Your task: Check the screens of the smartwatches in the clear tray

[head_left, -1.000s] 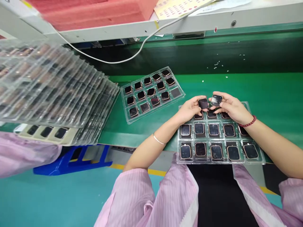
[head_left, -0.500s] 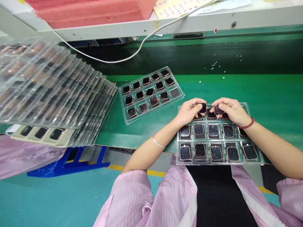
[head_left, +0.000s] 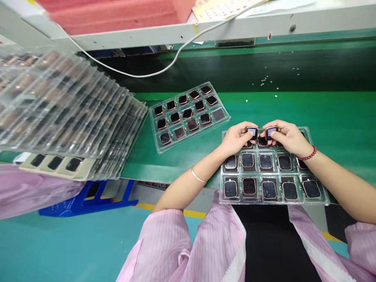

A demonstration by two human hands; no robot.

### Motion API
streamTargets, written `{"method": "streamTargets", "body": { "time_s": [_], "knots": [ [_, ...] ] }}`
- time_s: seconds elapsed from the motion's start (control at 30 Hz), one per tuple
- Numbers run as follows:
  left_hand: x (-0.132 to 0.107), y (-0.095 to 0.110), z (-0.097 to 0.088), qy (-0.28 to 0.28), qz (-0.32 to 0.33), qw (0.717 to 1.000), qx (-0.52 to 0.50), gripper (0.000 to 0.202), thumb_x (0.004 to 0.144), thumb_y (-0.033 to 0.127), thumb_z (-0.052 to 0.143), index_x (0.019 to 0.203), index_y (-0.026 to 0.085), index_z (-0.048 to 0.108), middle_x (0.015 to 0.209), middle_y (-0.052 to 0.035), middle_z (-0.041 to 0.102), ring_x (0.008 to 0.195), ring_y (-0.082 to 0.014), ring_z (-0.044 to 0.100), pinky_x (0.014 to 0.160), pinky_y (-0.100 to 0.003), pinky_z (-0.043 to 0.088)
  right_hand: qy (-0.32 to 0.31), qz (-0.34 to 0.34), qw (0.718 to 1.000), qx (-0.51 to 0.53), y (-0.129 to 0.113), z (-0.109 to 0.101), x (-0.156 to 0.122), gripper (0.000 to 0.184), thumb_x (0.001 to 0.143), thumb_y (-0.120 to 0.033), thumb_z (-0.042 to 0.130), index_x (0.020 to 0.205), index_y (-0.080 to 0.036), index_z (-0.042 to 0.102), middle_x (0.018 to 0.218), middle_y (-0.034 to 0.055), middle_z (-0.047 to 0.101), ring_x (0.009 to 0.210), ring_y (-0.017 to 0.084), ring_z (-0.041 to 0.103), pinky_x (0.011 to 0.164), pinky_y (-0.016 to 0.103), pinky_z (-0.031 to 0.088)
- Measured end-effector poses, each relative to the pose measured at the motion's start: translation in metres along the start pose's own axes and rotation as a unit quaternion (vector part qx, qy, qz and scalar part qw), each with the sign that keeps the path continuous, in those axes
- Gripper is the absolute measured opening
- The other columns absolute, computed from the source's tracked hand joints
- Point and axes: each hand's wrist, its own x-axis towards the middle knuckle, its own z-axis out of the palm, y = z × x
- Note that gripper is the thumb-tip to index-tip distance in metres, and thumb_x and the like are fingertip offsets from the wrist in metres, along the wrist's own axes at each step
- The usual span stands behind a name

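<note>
My left hand (head_left: 237, 138) pinches a smartwatch body (head_left: 252, 132) whose square screen is lit with a pale pattern. Close beside it, my right hand (head_left: 285, 137) grips another smartwatch body (head_left: 270, 133), its screen also lit and partly under the thumb. Both are held over the far row of a clear plastic tray (head_left: 274, 203). In that tray, rows of dark-screened watch bodies lie in their pockets, such as this watch body (head_left: 266, 161). My fingers and wrists cover part of the far row.
A second clear tray (head_left: 194, 135) of watch bodies lies angled on the green bench, one pocket at its right without a watch. Tall stacked trays (head_left: 58, 105) stand at the left. A white cable (head_left: 138, 76) droops from the shelf. A blue stool (head_left: 88, 203) is below.
Both watch screens were dark and are now lit with a pale pattern. My hands have barely moved and keep hold of the two watches. The view has shifted slightly.
</note>
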Motion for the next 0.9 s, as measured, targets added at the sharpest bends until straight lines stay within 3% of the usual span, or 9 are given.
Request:
{"method": "streamTargets", "body": {
  "time_s": [0.5, 0.73, 0.9],
  "knots": [
    [0.0014, -0.0045, 0.0013, 0.007, 0.007, 1.000, 0.029, 0.020, 0.094, 0.022, 0.060, 0.113, 0.014, 0.062, 0.100, -0.0070, 0.073, 0.066, -0.0095, 0.070, 0.054, -0.018, 0.050, 0.010, 0.008, 1.000, -0.028, 0.0011, -0.0003, -0.0009, 0.033, 0.085, -0.046, 0.075, 0.106, -0.021, 0.070, 0.092, 0.0071, 0.078, 0.063, 0.016, 0.069, 0.058, 0.030, 0.059],
    [0.0020, -0.0065, 0.0026, -0.010, 0.027, 0.999, 0.025, 0.018, 0.093, 0.018, 0.060, 0.110, 0.014, 0.063, 0.107, -0.0064, 0.073, 0.079, -0.0097, 0.071, 0.072, -0.021, 0.058, 0.016, 0.012, 0.998, -0.051, -0.0007, 0.0005, 0.0002, 0.030, 0.085, -0.043, 0.073, 0.105, -0.021, 0.070, 0.093, 0.0071, 0.077, 0.064, 0.015, 0.068, 0.059, 0.030, 0.059],
    [0.0009, -0.0077, 0.0081, 0.002, 0.018, 1.000, 0.008, 0.020, 0.094, 0.013, 0.054, 0.112, 0.013, 0.063, 0.104, -0.0065, 0.073, 0.072, -0.0083, 0.070, 0.072, -0.023, 0.059, 0.017, 0.014, 0.996, -0.085, -0.0055, -0.0016, -0.0046, 0.028, 0.085, -0.040, 0.069, 0.107, -0.022, 0.071, 0.097, 0.0099, 0.077, 0.067, 0.018, 0.071, 0.060, 0.031, 0.060]
  ]
}}
